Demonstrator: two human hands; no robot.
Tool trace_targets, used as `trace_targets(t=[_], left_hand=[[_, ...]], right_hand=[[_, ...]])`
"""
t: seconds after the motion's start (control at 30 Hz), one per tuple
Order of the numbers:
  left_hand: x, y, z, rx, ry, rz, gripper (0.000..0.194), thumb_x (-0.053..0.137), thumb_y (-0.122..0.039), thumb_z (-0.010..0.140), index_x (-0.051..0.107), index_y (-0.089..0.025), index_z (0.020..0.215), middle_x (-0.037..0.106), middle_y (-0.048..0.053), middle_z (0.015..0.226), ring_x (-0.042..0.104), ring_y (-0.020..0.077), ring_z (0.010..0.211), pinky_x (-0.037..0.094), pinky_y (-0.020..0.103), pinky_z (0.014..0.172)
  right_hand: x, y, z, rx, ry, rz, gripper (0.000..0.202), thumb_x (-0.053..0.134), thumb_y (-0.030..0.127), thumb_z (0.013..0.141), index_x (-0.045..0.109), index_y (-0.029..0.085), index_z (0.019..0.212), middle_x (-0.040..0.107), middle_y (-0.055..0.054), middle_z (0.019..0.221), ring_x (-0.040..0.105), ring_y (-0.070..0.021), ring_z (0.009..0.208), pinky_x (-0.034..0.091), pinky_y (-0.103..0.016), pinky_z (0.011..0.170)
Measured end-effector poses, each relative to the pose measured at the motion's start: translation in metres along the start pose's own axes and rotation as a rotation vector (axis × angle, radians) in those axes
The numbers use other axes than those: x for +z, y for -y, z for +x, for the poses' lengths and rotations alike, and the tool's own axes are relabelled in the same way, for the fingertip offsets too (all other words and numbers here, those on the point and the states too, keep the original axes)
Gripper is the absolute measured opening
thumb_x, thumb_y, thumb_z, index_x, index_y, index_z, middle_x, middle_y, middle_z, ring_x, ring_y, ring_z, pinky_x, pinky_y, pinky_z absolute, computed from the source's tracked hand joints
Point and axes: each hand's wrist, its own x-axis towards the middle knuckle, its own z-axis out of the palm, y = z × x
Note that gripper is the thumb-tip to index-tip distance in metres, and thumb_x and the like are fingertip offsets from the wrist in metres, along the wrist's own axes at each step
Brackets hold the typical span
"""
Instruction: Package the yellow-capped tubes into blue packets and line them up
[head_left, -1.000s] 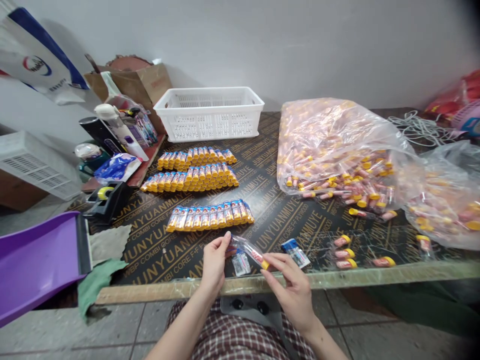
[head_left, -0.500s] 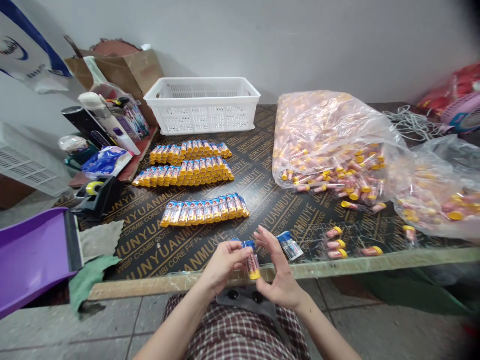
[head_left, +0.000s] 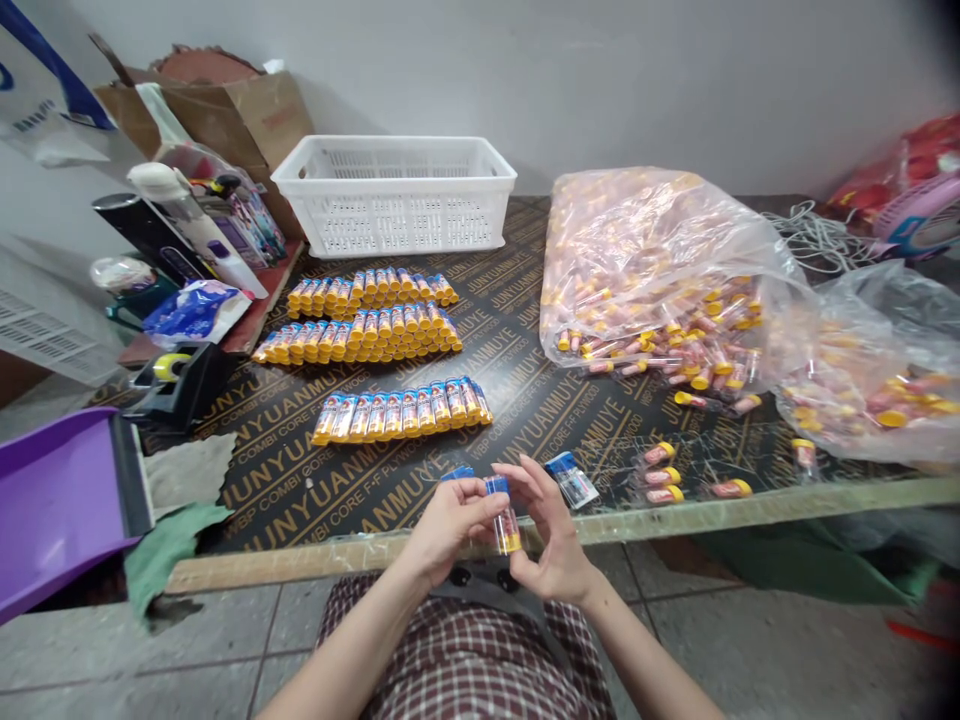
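Fingers of your left hand (head_left: 448, 530) pinch a yellow-ended tube (head_left: 504, 528), nearer you than the front row of tubes (head_left: 401, 410); your right hand (head_left: 556, 555) is loosely spread beside it, contact unclear. Beyond that row stands a white basket (head_left: 405, 215).

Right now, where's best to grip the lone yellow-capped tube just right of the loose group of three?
Probably by its yellow cap, coming from above with the right hand: the tube lies on its side, cap pointing right, and no other tube covers it.

The yellow-capped tube (head_left: 505, 528) has lost its sideways slant.
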Motion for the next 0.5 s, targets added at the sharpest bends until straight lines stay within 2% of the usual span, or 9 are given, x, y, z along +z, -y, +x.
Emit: trace_targets(t=[0.37,0.5], left_hand=[[0.0032,-0.0018,-0.0005,0.01,-0.037,-0.014,0.039,0.084,-0.038,0.052,0.063,-0.01,0.069,0.063,0.003,0.062,0.057,0.0093,0.053,0.045,0.019,0.052],[-0.0002,-0.0033,0.0003,0.028,-0.043,-0.011,0.036,0.082,-0.037,0.055,0.064,-0.01,0.07,0.063,0.003,0.063,0.056,0.0087,0.052,0.045,0.019,0.053]], right_hand=[[0.0027,0.0004,0.0043,-0.017,-0.022,0.036,0.089,0.049,0.006,0.06,0.019,0.026,0.142,0.044,-0.01,0.137,0.047,-0.0259,0.123,0.041,-0.045,0.102],[-0.0002,0.0022,0.0068,-0.011,0.031,0.039,0.086,0.053,0.012,0.067,0.016,0.027,0.143,0.04,-0.009,0.141,0.044,-0.0256,0.126,0.038,-0.045,0.104]])
